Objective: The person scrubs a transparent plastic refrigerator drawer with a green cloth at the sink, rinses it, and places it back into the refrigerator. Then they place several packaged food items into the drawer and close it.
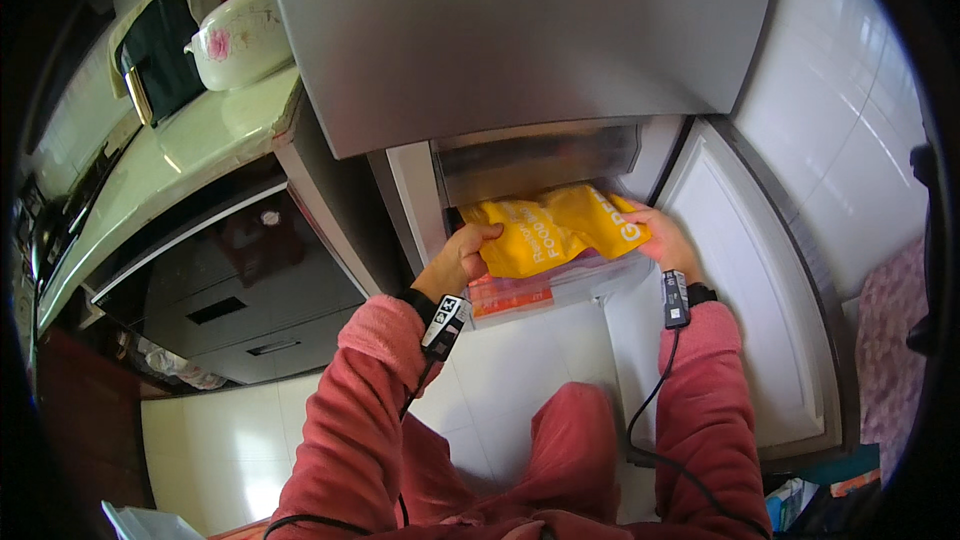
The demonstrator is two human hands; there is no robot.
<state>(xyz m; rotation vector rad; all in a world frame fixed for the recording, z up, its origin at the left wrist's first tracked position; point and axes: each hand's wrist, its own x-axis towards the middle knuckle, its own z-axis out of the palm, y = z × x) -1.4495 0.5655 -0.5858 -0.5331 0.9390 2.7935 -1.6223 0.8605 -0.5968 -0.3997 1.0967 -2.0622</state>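
Note:
A yellow plastic food bag (555, 232) with white lettering is stretched between my two hands. My left hand (466, 251) pinches its left end, thumb on top. At the other end my right hand (660, 234) grips the bag's right edge, its fingers partly hidden behind it. The bag lies over the mouth of a pulled-out clear freezer drawer (600, 279), covering most of what is inside. An orange-red package (514, 295) shows through the drawer's front. Above it, a second drawer (540, 157) sits inside the refrigerator's lower compartment.
The lower refrigerator door (750, 300) stands swung out on the right; the grey upper door (525, 30) is closed. To the left, a counter (225, 127) bears a floral lidded pot (244, 45) above a black glass-fronted cabinet (247, 285). Cables run along both sleeves.

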